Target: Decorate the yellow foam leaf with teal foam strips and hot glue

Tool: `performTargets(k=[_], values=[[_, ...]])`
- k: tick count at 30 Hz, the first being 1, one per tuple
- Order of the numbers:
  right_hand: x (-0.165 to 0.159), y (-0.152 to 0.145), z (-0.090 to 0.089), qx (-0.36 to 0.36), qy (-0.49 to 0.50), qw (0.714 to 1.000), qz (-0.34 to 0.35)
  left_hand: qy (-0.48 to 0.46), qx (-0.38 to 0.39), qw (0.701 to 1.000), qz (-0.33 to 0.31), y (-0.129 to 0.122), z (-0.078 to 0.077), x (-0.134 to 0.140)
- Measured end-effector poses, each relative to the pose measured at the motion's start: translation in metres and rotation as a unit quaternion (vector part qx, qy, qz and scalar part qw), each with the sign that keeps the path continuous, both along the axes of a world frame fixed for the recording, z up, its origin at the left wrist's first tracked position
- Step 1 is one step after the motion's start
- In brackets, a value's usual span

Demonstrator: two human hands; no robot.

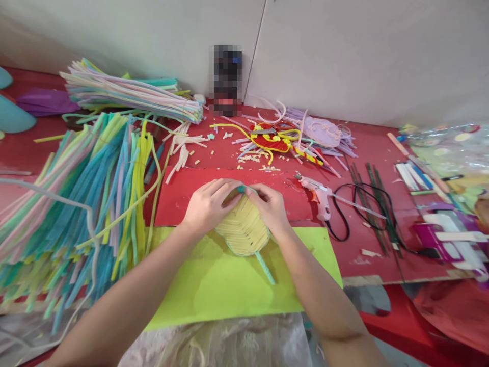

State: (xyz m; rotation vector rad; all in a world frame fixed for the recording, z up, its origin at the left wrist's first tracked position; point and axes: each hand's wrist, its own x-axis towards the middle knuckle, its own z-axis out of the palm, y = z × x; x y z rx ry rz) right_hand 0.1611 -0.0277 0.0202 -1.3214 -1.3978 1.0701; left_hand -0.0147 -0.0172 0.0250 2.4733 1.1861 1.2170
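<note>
A flat yellow leaf shape made of pipe cleaners point(244, 227) with a green edge is held over the table, its green stem point(265, 267) pointing toward me. My left hand point(209, 204) pinches its far left edge, thumb and fingers closed. Opposite it, my right hand point(269, 206) grips the far right edge. The fingertips of both hands meet near a small teal bit point(240, 188) at the leaf's far end. Beneath lie a lime-green sheet point(229, 290) and a red board point(179, 196).
Bundles of coloured pipe cleaners point(91, 188) fill the left side, with another bundle point(133, 94) behind. A pink glue gun point(319, 193) with a black cord lies right. Red, yellow and lilac pieces point(282, 135) and cut scraps lie at the back, before a wall point(344, 61).
</note>
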Motion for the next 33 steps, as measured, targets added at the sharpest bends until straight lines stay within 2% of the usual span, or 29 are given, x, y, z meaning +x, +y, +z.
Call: performTargets(k=[4, 7, 18, 33], values=[[-0.0010, -0.0004, -0.0006, 0.003, 0.003, 1.000, -0.015, 0.033, 0.051, 0.997, 0.040, -0.0007, 0.0013, 0.0006], [-0.0021, -0.0012, -0.0003, 0.000, 0.010, 1.000, -0.023, 0.041, 0.073, 0.996, 0.043, -0.0010, 0.0022, 0.0008], [-0.0035, -0.0027, 0.0006, -0.003, 0.006, 0.999, -0.039, -0.020, 0.029, 0.999, 0.014, -0.0021, -0.0004, 0.0005], [-0.0044, -0.0022, 0.0010, 0.008, 0.030, 0.999, -0.026, -0.038, 0.041, 0.998, -0.003, -0.0001, -0.0047, -0.0030]])
